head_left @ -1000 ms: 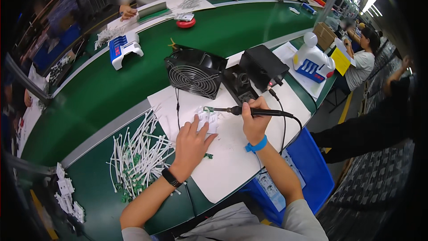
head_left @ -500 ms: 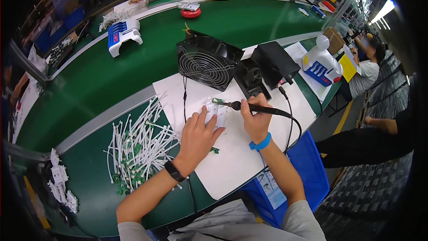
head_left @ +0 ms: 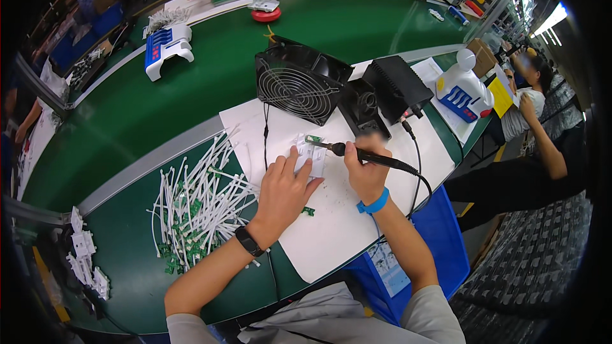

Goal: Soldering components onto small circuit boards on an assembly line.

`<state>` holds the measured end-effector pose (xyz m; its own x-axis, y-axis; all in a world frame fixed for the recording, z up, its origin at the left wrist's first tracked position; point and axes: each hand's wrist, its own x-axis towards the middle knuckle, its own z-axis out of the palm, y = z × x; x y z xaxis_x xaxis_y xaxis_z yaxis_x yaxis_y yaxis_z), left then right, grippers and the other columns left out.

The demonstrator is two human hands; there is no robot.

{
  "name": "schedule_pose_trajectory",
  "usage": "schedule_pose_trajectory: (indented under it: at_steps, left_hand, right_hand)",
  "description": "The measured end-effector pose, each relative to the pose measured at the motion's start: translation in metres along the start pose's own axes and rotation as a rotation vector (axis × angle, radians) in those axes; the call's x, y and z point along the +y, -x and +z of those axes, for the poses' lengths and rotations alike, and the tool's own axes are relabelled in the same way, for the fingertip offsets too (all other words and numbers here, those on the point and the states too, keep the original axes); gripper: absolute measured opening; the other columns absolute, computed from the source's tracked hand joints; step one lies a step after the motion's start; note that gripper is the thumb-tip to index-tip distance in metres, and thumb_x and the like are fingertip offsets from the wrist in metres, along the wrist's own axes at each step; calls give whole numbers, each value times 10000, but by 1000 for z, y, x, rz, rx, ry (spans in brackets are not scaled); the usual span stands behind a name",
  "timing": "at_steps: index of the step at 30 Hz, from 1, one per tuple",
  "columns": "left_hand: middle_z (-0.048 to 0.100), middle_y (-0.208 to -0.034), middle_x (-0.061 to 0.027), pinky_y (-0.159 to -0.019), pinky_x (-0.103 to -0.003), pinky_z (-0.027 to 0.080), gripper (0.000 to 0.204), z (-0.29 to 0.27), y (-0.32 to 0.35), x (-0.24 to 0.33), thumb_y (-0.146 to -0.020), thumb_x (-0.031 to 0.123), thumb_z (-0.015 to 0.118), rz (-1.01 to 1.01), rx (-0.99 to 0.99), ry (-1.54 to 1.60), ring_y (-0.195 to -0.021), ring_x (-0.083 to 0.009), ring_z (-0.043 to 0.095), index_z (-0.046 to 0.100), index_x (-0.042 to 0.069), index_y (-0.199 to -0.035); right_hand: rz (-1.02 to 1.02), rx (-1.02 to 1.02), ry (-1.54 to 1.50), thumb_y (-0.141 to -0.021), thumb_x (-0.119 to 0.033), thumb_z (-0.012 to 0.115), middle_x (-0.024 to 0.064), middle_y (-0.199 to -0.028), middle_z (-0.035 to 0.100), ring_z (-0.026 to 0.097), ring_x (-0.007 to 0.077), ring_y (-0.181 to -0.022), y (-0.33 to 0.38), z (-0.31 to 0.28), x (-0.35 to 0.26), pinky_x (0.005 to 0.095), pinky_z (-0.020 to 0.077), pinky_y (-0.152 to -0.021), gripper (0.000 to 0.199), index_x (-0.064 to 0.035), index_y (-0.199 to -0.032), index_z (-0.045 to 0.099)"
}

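In my right hand (head_left: 366,175) is a soldering iron (head_left: 389,161), gripped like a pen, with its metal tip pointing left. The tip is at a small green circuit board (head_left: 313,139) at the far end of a white plastic part (head_left: 315,160); whether they touch I cannot tell. My left hand (head_left: 284,188) holds that part down on the white sheet (head_left: 338,236) with its fingertips. Left of this hand lies a pile of white wires (head_left: 197,197) with small green boards on their ends. A loose green board (head_left: 308,211) rests near my left thumb.
Beyond my hands stand a black fan (head_left: 299,83) and a black power box (head_left: 398,89). A green conveyor belt (head_left: 217,76) carries white-and-blue housings (head_left: 167,48). More white plastic parts (head_left: 86,251) lie at left. A blue bin (head_left: 433,248) sits below right. People work nearby.
The housing and red round object on the belt have shifted left. A person at right has raised an arm. My hands stay nearly in place, the iron still at the board.
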<state>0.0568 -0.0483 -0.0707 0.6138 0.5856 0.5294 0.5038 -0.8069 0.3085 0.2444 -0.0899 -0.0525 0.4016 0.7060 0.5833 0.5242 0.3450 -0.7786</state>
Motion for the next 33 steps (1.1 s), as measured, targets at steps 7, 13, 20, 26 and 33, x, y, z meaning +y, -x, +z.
schedule_pose_trajectory:
  at_steps: [7, 13, 20, 26, 33]
  left_hand:
    - [661, -1210, -247, -758, -364, 524, 407, -2, -3, 1, -779, 270, 826, 1, 58, -8, -891, -288, 602, 730, -3, -1065]
    - [662, -1208, -247, -756, -361, 524, 406, -2, -4, 2, -773, 264, 831, 1, 58, -8, -887, -286, 600, 730, -1, -1062]
    - [641, -1232, -259, -787, -364, 516, 422, -1, -1, 1, -804, 295, 806, -10, 32, 1, -926, -285, 588, 723, -6, -1087]
    - [619, -1256, -269, -824, -368, 509, 437, 0, 0, 0, -844, 330, 775, -16, 4, 1, -972, -285, 576, 716, -11, -1111]
    - [619, -1255, -266, -825, -368, 508, 441, -1, 0, 1, -835, 329, 781, -20, 0, 25, -978, -288, 579, 713, -13, -1105]
  right_hand:
    - [-44, 139, -9, -892, -6, 691, 27, -654, 470, 429, 88, -610, -7, -10, 4, 267, 357, -568, 255, -38, -772, 469]
    - [6, 134, -123, -895, 3, 669, 2, -653, 438, 375, 86, -616, -10, -17, 9, 261, 323, -573, 282, -53, -756, 430]
    - [-7, 84, -47, -890, -1, 667, 17, -612, 437, 377, 89, -592, -11, -16, 7, 272, 326, -560, 275, -50, -757, 432]
    - [-18, 89, -32, -889, -7, 674, 26, -603, 449, 381, 94, -579, -11, -15, 8, 280, 330, -545, 277, -45, -754, 435]
    - [-30, 93, -13, -891, -14, 678, 23, -601, 443, 383, 92, -580, -13, -12, 0, 280, 331, -545, 282, -45, -752, 434]
